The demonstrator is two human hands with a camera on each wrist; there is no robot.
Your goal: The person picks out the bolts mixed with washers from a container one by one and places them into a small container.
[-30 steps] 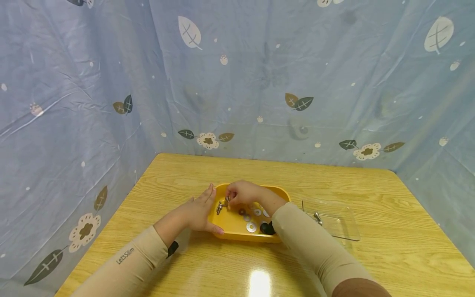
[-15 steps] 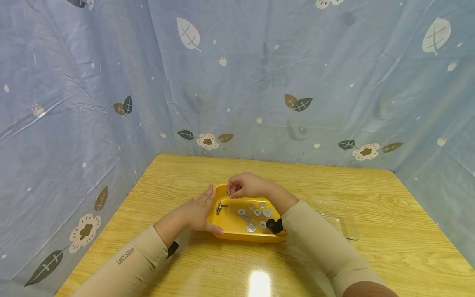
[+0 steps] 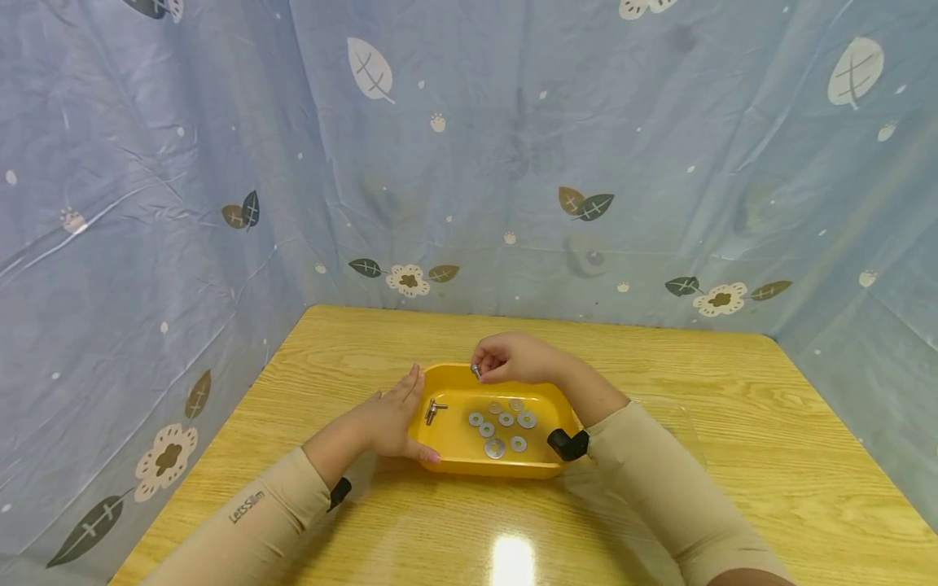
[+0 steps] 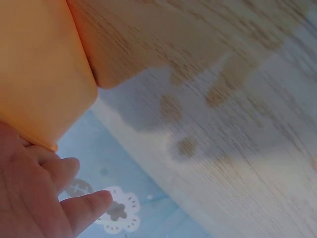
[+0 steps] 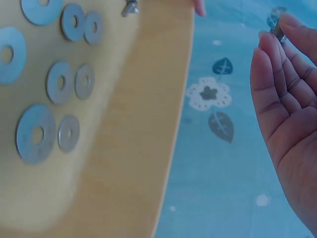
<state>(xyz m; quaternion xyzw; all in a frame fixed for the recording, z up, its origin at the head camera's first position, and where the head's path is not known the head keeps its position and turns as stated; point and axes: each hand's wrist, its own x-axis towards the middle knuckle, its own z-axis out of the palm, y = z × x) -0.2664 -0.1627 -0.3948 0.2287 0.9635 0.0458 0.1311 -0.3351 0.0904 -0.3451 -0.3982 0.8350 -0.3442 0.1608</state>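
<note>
Eight flat metal washers lie loose on the floor of the yellow plastic tray, w/ a small cluster of bolts toward its L end. R hand pinches one metal bolt betw. thumb and fingertips, up by the tray's far rim. L hand holds nothing: fingers spread along the tray's L end, thumb at the near L corner. Hands are well apart.

Main risk, I'd say: the bolt slips. It's short, smooth-looking and held only at the tips, so a small roll of the thumb could drop it among the washers or over the far rim onto the bench. Second risk: the black piece at the R wrist sits close to the tray's R end & could knock it if the forearm swings low; pressing hard w/ the L hand might also slide the tray.

Bench is wood-grain, shiny enough for a bright glare patch near the front edge (may hide small hardware there). Clear plastic container at R, mostly behind the sleeve, contents can't be told. Blue curtain, leaf & flower print, hangs round the back and sides
</note>
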